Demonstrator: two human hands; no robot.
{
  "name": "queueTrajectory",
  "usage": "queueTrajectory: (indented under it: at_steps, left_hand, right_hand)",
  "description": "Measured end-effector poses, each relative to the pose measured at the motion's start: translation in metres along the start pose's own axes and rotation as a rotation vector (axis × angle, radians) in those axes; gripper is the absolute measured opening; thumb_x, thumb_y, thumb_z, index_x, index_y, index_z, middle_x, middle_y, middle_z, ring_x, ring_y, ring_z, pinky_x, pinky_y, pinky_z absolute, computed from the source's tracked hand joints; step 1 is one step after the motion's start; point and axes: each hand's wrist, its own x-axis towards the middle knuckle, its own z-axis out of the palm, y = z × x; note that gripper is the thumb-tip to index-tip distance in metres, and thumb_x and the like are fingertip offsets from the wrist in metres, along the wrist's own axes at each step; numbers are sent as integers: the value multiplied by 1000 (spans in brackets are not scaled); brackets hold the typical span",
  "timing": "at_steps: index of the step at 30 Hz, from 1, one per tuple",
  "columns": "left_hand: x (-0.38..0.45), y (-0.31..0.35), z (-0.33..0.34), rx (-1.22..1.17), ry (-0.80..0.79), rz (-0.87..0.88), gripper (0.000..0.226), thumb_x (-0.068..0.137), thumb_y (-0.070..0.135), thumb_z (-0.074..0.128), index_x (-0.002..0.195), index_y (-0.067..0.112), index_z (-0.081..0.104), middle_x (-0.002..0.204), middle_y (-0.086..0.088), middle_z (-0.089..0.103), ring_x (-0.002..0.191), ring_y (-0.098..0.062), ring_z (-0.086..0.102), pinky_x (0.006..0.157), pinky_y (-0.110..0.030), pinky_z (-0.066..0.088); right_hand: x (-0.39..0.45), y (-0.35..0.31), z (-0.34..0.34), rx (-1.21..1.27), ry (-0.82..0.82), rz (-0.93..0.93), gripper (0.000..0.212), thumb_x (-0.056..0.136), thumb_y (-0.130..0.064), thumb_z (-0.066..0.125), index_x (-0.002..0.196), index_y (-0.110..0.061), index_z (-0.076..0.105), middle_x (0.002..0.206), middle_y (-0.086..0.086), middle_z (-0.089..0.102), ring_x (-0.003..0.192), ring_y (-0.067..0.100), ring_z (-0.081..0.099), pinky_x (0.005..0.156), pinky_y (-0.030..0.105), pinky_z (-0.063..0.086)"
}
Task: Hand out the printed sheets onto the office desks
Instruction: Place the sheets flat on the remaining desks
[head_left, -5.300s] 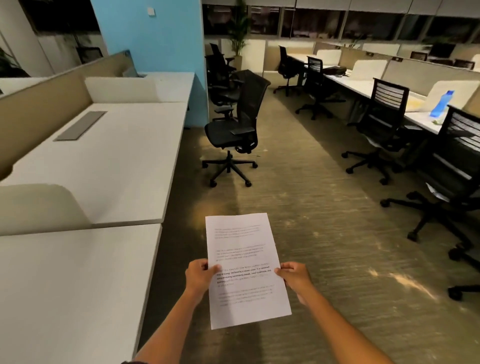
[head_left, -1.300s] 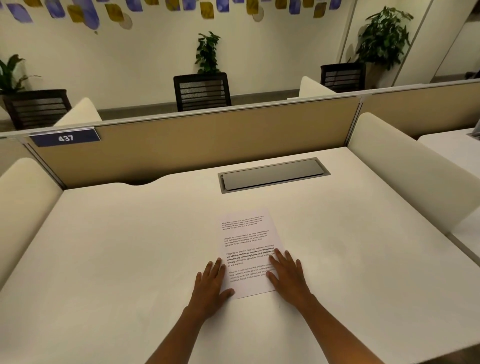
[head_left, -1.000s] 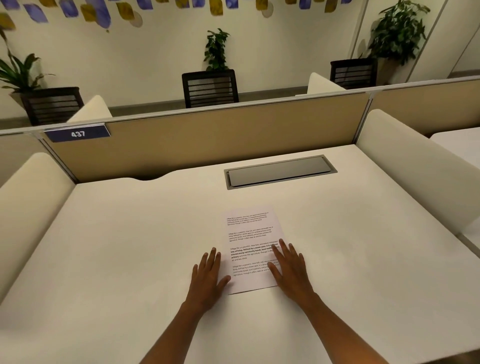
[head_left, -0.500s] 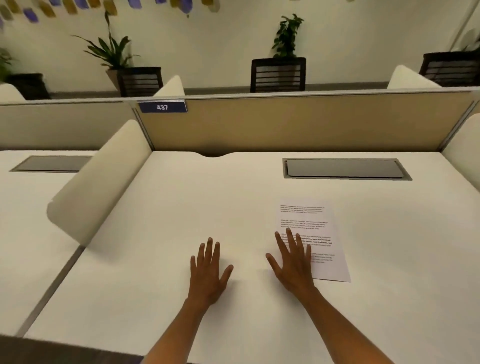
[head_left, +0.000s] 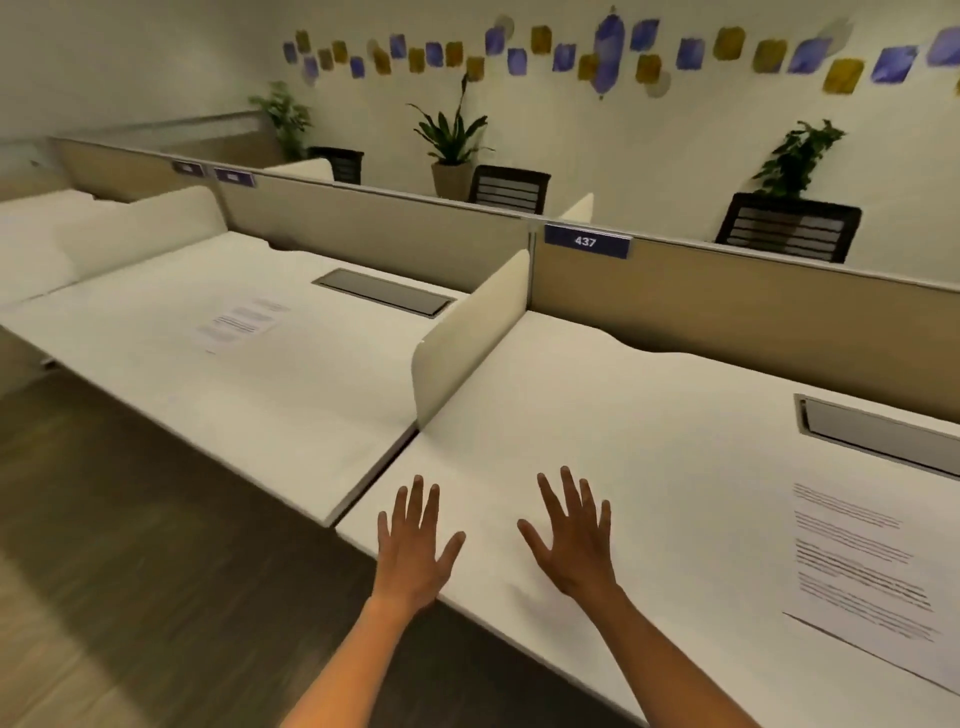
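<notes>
A printed sheet (head_left: 872, 566) lies flat on the white desk (head_left: 649, 441) labelled 437, at the right edge of the view. A second printed sheet (head_left: 236, 325) lies on the neighbouring desk (head_left: 249, 384) to the left. My left hand (head_left: 415, 545) hovers over the near corner of the 437 desk, fingers spread, holding nothing. My right hand (head_left: 571, 540) is beside it, also spread and empty, well left of the nearer sheet.
A cream divider panel (head_left: 467, 338) separates the two desks. A tan partition (head_left: 727, 296) runs along their backs, with the 437 label (head_left: 587, 241). Each desk has a grey cable hatch (head_left: 384, 292). Chairs and potted plants (head_left: 452, 140) stand behind. Dark floor (head_left: 130, 545) lies at the left.
The view has swung left, so the sheet now lies at the far right. Both hands have come off the paper and hang empty. The left desk with its sheet has come into view.
</notes>
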Motion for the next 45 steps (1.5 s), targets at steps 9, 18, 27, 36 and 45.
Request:
queueTrajectory:
  at_steps: [9,18,27,36,45]
  left_hand:
    - [-48,-209,-69,-10,126,-248,79,93,62,33,155,23,2,164,-5,-10,152,-29,-3,120,-57,9]
    - [-66,-391,-106,-50,229,-540,81,91,65,32,155,26,2,164,-3,-10,152,-27,-5,119,-57,6]
    - [-11,-558,-162,-21,300,-727,81,90,64,37,154,28,4,164,0,-11,152,-26,-6,120,-57,4]
    - [37,-695,-214,-47,420,-885,80,90,66,34,154,30,3,164,0,-10,152,-25,-6,120,-56,2]
    - [66,-887,-245,-55,456,-953,80,90,65,35,154,29,5,164,-1,-10,152,-27,-6,119,-57,1]
  right_hand:
    - [20,-222,43,33,-77,-246,81,78,-81,5,150,-45,-7,162,-5,-17,151,24,-12,121,56,-4]
    - [84,-437,114,40,-141,-562,77,81,-82,10,147,-50,-12,161,-8,-22,150,22,-17,120,56,-10]
    - [185,-625,176,94,-189,-741,76,82,-82,11,149,-49,-5,162,-8,-17,151,23,-12,120,58,-8]
    - [272,-809,210,66,-178,-970,75,85,-79,17,150,-47,-4,163,-5,-12,151,26,-7,114,52,-15]
    - [323,-1005,278,41,-190,-1072,74,85,-78,13,150,-46,-5,164,-2,-11,151,27,-8,117,56,-5]
